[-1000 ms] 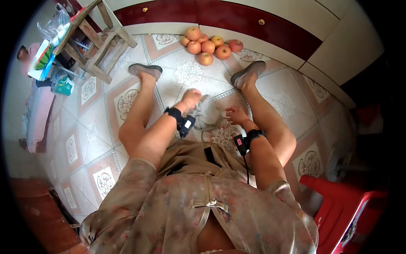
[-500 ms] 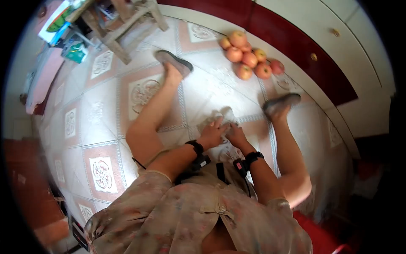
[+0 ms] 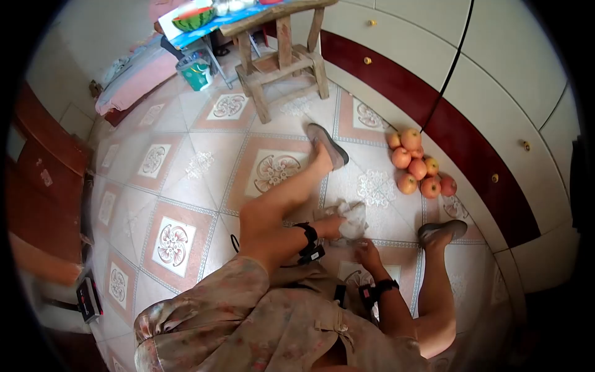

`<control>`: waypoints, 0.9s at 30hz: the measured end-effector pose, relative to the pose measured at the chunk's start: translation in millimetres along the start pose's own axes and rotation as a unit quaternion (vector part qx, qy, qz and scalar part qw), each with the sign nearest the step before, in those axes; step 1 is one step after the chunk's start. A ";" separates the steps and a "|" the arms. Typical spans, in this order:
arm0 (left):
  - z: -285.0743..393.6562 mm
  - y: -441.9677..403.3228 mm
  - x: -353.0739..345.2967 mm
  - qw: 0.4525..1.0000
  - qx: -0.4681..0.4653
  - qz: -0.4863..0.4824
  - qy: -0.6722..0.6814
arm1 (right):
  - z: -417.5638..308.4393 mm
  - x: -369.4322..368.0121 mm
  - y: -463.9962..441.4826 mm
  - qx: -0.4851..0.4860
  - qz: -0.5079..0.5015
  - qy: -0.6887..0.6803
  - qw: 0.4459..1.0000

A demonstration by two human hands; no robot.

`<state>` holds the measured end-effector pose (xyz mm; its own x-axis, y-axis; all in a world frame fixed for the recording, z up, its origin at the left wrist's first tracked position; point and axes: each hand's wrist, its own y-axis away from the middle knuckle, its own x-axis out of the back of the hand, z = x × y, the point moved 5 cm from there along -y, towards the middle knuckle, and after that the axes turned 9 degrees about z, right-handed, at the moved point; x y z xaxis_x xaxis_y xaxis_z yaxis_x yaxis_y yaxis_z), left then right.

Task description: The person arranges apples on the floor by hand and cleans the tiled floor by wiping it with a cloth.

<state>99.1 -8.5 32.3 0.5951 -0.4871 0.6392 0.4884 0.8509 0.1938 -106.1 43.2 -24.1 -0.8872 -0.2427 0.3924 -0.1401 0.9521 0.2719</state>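
left hand (image 3: 331,227) against pale bundle (image 3: 352,220), right hand (image 3: 368,254) angled nearby

Home interior with bed (image 3: 137,79), cabinets (image 3: 489,105), patterned tiles (image 3: 171,243)

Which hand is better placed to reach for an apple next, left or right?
Probably the right. The right hand is on the side nearer the apples and shows no clear grip. The left hand is at the crumpled pale bundle, seemingly occupied.
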 end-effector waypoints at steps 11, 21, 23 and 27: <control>24.5 58.2 88.1 0.956 0.002 0.287 0.055 | 13.2 -35.1 69.4 0.173 -0.102 0.276 0.940; -11.0 221.7 224.3 0.665 0.184 0.713 0.124 | -3.5 -93.9 140.5 0.156 -0.439 0.197 0.863; -73.4 247.8 210.3 0.630 0.220 0.744 0.040 | 8.4 -92.8 142.0 0.147 -0.476 0.194 0.845; -128.2 307.3 156.3 0.625 0.357 0.694 0.006 | 9.9 -81.7 151.6 0.108 -0.499 0.226 0.830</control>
<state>424.0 151.6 96.3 0.1372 0.8206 0.5547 -0.9105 0.3250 -0.2555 -59.2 209.2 -23.6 -0.0334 -0.9290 0.3685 -0.8249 0.2338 0.5146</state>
